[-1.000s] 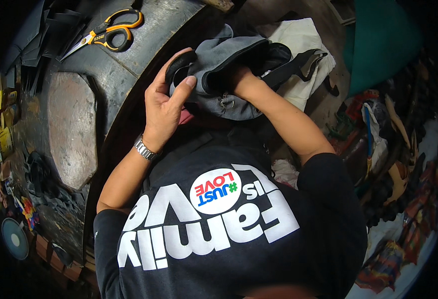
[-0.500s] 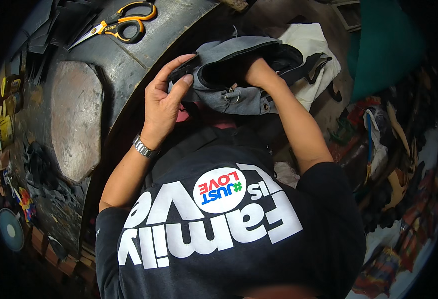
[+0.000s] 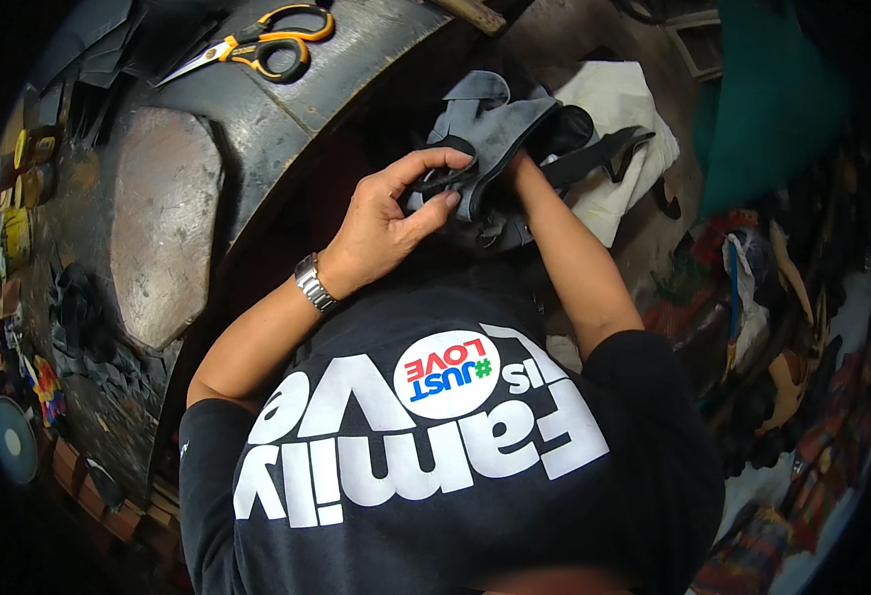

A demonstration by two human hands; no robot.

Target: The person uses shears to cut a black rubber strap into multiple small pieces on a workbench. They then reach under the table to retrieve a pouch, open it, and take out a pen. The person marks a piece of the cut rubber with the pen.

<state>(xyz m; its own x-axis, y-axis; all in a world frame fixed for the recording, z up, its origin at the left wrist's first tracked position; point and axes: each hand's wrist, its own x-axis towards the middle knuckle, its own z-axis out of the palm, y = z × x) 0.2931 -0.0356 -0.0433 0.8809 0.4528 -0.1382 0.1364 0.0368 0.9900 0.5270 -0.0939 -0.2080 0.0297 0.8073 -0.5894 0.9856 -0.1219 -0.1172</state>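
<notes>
Grey bag held above lap, just off workbench edge. L hand pinches black edge strip at bag mouth, thumb + fingers. R hand sunk inside bag; grip can't be told. Judgement: keep pinch firm, strip taut, push lining evenly.

The bag is grey with black lining and black straps. Under it lies a white cloth. The scissors have orange and black handles and pale steel blades. The bench is dark grey, scuffed and streaked; the slab on it is dull brown-grey. The watch is silver. The shirt is black with white lettering and a white round patch. A teal cushion sits at the right.
</notes>
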